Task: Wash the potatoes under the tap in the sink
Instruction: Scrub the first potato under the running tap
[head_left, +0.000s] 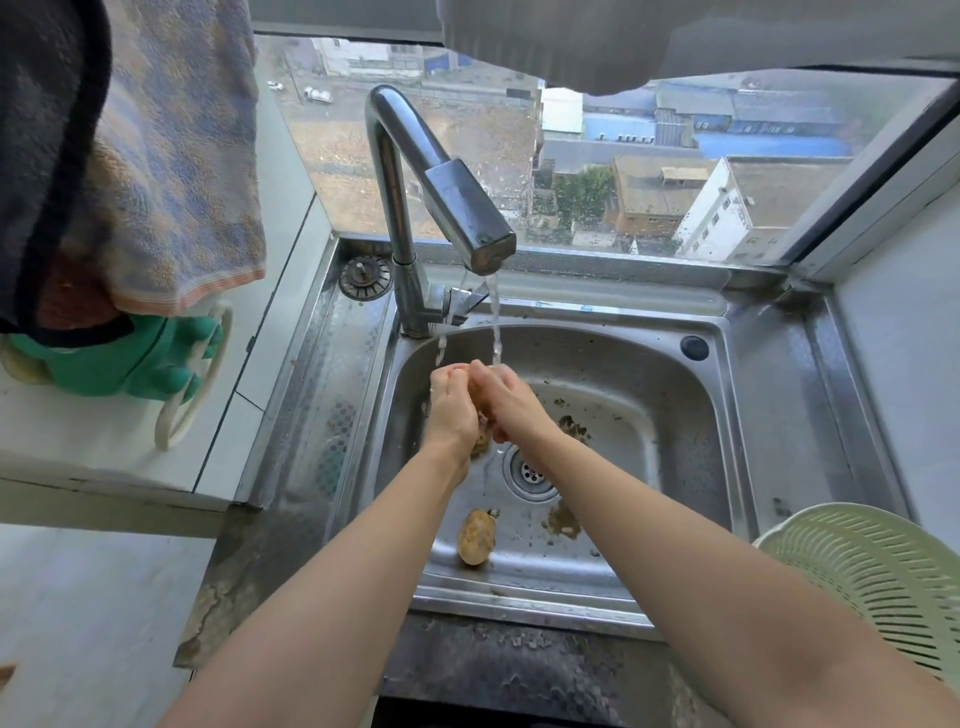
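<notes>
Head view has one potato (482, 439) held between both hands over the middle of the sink (675, 415), under the running water (495, 322). Only its brown near end shows below the palms. The left hand (451, 410) and the right hand (511, 405) both curl their fingers around it and press together, so it is grasped from two sides. The stream falls from the tap (452, 208) on the far part of the hands.

I judge the step in hand is rubbing this first potato clean. A second potato (475, 538) lies alone on the sink floor, near side, to the left of the drain (530, 473), with bits of soil (563, 519) close by.

The next move probably calls for turning the held potato so that all its sides meet the water, then putting it somewhere clean. The pale colander (872, 571) at the near right looks suitable. After that, the second potato must be taken up.
</notes>
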